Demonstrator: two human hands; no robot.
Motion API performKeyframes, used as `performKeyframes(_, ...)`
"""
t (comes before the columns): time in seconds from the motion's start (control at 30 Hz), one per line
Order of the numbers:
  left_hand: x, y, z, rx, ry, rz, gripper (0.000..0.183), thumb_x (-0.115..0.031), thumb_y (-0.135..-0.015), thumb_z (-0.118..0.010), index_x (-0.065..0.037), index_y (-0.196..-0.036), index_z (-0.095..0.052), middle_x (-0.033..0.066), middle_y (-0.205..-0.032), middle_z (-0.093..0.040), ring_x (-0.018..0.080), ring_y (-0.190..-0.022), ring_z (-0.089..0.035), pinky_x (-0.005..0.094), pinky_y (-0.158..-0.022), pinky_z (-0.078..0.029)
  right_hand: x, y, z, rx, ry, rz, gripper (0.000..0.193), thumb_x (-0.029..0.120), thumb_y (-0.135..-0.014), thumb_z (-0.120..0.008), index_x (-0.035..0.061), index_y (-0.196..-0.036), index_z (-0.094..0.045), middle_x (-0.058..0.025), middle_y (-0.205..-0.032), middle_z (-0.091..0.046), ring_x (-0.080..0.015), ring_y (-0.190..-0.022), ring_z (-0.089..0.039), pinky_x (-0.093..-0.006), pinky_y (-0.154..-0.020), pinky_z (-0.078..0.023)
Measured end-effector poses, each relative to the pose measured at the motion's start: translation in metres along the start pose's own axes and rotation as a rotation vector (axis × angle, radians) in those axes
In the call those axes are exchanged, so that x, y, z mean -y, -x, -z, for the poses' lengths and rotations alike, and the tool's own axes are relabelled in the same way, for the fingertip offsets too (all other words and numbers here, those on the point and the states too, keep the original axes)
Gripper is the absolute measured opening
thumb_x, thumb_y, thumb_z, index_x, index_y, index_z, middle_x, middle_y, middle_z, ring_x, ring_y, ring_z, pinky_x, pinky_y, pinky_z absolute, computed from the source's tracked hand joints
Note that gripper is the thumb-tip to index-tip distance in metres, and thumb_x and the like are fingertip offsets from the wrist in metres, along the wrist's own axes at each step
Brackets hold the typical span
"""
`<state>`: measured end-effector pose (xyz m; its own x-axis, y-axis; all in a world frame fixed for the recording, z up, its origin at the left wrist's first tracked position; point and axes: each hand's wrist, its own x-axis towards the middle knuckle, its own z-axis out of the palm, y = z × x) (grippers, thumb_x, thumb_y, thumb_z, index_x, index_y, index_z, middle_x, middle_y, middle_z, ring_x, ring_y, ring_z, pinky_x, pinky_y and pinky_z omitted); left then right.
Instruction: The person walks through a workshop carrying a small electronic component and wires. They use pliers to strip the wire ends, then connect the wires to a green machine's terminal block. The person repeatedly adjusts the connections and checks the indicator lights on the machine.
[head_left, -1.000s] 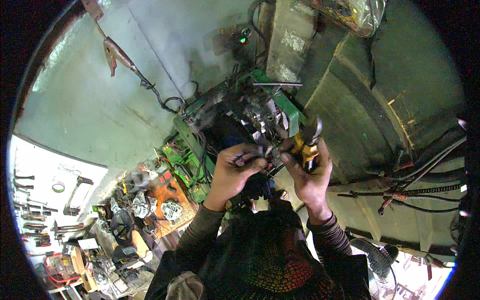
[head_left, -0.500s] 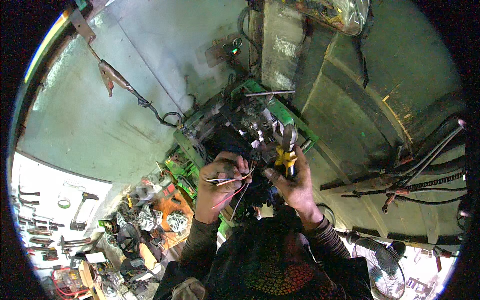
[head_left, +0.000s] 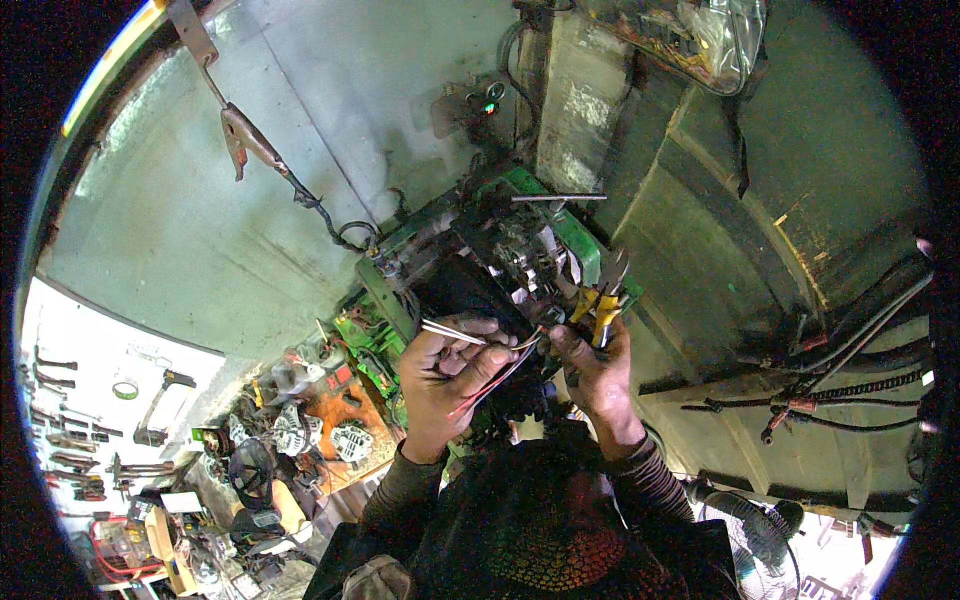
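My left hand [head_left: 440, 385] is closed on thin electrical wires [head_left: 452, 332], its thumb and fingers pinching them. Pale ends stick out past the fingers, and a red wire [head_left: 484, 389] hangs below the thumb. Just to the right, my right hand [head_left: 603, 385] grips yellow-handled pliers [head_left: 602, 303] whose dark jaws point up and slightly right. Its thumb reaches toward the wires; whether it touches them I cannot tell. Both hands are in front of a green machine [head_left: 520, 190] with a dark, grimy interior.
A metal rod [head_left: 558, 197] lies across the machine's top. Left stand a cluttered wooden bench [head_left: 350, 405] with machine parts and a white tool board [head_left: 105, 375]. Black cables [head_left: 850, 403] hang on the right wall, and a fan [head_left: 755, 535] stands at lower right.
The pliers have tilted to the right and their handles have spread. My left hand has shifted its hold, and the pale wire ends now point up-left. The whole view has shifted slightly.
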<state>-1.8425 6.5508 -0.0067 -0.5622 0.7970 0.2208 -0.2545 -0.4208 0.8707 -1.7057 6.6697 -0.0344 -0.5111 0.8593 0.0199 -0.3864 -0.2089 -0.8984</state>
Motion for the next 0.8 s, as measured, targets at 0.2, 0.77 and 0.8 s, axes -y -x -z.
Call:
performKeyframes(0.2, -0.003, -0.005, 0.002, 0.055, -0.109, -0.04, 0.022, -0.001, -0.091, -0.069, 0.008, -0.111, -0.064, 0.0155, -0.099, -0.072, 0.0225, -0.091, -0.07, 0.0359, -0.083, -0.06, 0.008, 0.005, -0.003, -0.03, -0.238, -0.132, 0.044, 0.0, -0.088, -0.07, 0.0029, -0.127, -0.052, -0.0073, -0.111, -0.065, -0.0202, -0.093, -0.066, -0.0346, -0.08, -0.056)
performKeyframes(0.77, -0.011, -0.021, -0.019, 0.042, -0.325, 0.183, 0.018, -0.012, -0.093, -0.069, -0.003, -0.108, -0.073, 0.0001, -0.072, -0.065, 0.0035, -0.054, -0.05, 0.0195, -0.05, -0.039, 0.043, 0.021, 0.032, 0.209, 1.036, 0.274, 0.028, 0.011, -0.083, -0.076, -0.0011, -0.106, -0.065, -0.019, -0.097, -0.063, -0.0289, -0.084, -0.064, -0.0393, -0.075, -0.051)
performKeyframes(0.8, -0.01, -0.021, -0.021, 0.03, -0.342, 0.2, 0.017, -0.013, -0.093, -0.069, -0.003, -0.107, -0.073, -0.0008, -0.07, -0.064, 0.0028, -0.053, -0.049, 0.0197, -0.051, -0.04, 0.052, 0.02, 0.033, 0.256, 1.077, 0.305, 0.029, 0.011, -0.082, -0.077, -0.0013, -0.106, -0.065, -0.0196, -0.098, -0.063, -0.0317, -0.084, -0.064, -0.0401, -0.074, -0.051)
